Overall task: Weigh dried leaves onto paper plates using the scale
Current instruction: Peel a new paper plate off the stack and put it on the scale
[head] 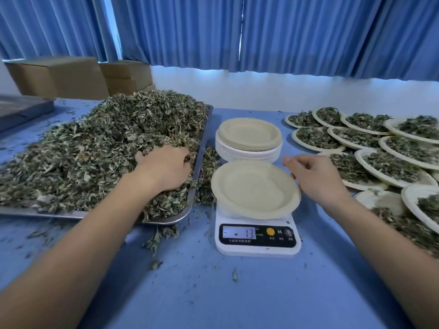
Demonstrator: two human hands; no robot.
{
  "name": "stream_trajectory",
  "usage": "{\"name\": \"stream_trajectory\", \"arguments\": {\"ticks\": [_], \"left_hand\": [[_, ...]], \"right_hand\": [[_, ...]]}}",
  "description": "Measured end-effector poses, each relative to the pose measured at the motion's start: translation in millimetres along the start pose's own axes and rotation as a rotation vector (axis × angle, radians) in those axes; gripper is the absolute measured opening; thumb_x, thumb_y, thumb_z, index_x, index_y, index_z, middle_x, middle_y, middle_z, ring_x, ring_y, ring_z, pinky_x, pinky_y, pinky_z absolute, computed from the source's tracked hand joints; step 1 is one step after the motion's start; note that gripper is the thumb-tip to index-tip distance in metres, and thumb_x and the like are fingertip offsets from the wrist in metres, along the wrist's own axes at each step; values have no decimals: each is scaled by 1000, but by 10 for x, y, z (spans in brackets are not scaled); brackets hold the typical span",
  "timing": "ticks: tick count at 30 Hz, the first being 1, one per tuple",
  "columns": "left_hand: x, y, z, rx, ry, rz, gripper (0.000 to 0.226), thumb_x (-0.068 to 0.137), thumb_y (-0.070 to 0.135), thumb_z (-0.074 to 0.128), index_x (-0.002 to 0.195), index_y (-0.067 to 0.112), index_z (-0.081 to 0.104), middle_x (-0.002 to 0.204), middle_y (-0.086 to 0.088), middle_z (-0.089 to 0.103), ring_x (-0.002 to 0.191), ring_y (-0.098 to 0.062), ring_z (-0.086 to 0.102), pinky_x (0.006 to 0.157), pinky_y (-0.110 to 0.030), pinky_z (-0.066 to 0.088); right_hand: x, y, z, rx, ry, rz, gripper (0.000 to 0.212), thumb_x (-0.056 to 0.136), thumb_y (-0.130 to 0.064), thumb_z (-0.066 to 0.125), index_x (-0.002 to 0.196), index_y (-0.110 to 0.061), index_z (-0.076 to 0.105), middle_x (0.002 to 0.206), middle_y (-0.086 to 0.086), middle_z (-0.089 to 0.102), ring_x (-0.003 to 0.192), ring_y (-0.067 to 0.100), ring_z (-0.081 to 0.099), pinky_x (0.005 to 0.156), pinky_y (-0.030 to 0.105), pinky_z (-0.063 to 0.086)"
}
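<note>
A big heap of dried green leaves (99,143) fills a metal tray (202,143) on the left. My left hand (164,167) is dug into the heap near the tray's right edge, its fingers curled round a handful of leaves. An empty cream paper plate (254,188) sits on the white scale (257,245), whose display reads 13. My right hand (313,176) rests at the plate's right rim, fingers loosely bent; its fingertips are hidden behind the rim. A stack of empty plates (249,138) stands behind the scale.
Several plates filled with leaves (380,148) overlap across the right side of the blue table (237,293). Loose leaf bits lie scattered around the tray and scale. Cardboard boxes (71,77) stand at the back left under blue curtains.
</note>
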State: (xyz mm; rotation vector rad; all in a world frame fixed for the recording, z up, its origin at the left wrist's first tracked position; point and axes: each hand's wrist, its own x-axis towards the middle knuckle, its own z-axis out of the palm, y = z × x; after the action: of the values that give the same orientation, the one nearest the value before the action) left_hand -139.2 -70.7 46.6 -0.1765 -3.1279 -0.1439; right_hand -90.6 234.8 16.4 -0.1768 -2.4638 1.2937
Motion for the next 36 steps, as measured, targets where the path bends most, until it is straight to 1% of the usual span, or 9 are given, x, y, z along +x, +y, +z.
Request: {"name": "stream_trajectory", "arguments": {"ticks": [2, 5, 11, 14, 19, 24, 29, 34, 36], "left_hand": [[13, -33, 38, -35, -31, -27, 47, 100, 47, 45, 145, 37, 41, 159, -12, 29, 143, -42, 31, 112, -67, 30], [30, -59, 59, -48, -71, -71, 59, 95, 51, 54, 149, 42, 33, 164, -13, 12, 147, -50, 15, 114, -67, 27], [-18, -65, 95, -67, 78, 16, 61, 86, 33, 75, 141, 32, 47, 127, -12, 56, 108, -38, 61, 92, -51, 54], [-52, -64, 55, -95, 205, -6, 50, 83, 32, 81, 128, 31, 58, 113, -10, 67, 89, -33, 66, 83, -46, 58], [-54, -72, 37, -174, 421, -5, 35, 86, 8, 75, 112, 29, 63, 96, -6, 69, 72, -28, 64, 70, -41, 58], [-64, -47, 9, -203, 574, 33, 44, 90, 1, 68, 125, 27, 60, 103, -6, 69, 68, -25, 61, 67, -41, 57], [-94, -31, 14, -243, 503, 10, 51, 88, -2, 66, 128, 28, 61, 116, -7, 69, 86, -31, 66, 91, -55, 53], [-95, -44, 8, -394, 515, 5, 50, 87, -7, 68, 122, 29, 64, 101, -2, 70, 53, -13, 59, 44, -21, 45], [-104, -36, -8, -409, 577, 29, 51, 86, -6, 71, 126, 25, 65, 120, -4, 67, 71, -14, 62, 63, -16, 49]], "right_hand": [[-6, 18, -8, 18, 36, -17, 38, 100, -45, 60, 78, -18, 73, 59, 0, 63, 49, 13, 49, 62, 38, 46], [-39, 60, 38, -40, 57, -39, 43, 100, -41, 59, 67, -15, 68, 47, -9, 49, 47, 7, 38, 56, 32, 33], [-21, 84, 71, -39, 79, -47, 39, 101, -36, 59, 73, -16, 75, 63, 7, 66, 50, 11, 45, 58, 32, 38], [3, 84, 23, 25, 107, -28, 35, 103, -35, 58, 78, -18, 76, 66, 0, 70, 50, 18, 55, 63, 34, 48], [24, 97, -29, 94, 147, -3, 34, 104, -30, 56, 80, -18, 76, 70, 1, 70, 38, 4, 50, 42, 15, 41], [23, 87, -45, 107, 138, 6, 33, 104, -31, 55, 83, -15, 77, 74, 4, 70, 38, 3, 49, 42, 11, 40], [13, 80, -45, 91, 137, 23, 34, 104, -32, 55, 83, -15, 77, 73, 4, 71, 39, 3, 51, 42, 9, 40], [15, 88, -53, 77, 129, 45, 35, 104, -35, 55, 83, -18, 77, 73, 0, 72, 39, 5, 51, 48, 15, 44], [14, 87, -52, 79, 129, 49, 35, 104, -35, 55, 82, -19, 77, 73, 0, 72, 39, 8, 52, 54, 23, 45]]}}
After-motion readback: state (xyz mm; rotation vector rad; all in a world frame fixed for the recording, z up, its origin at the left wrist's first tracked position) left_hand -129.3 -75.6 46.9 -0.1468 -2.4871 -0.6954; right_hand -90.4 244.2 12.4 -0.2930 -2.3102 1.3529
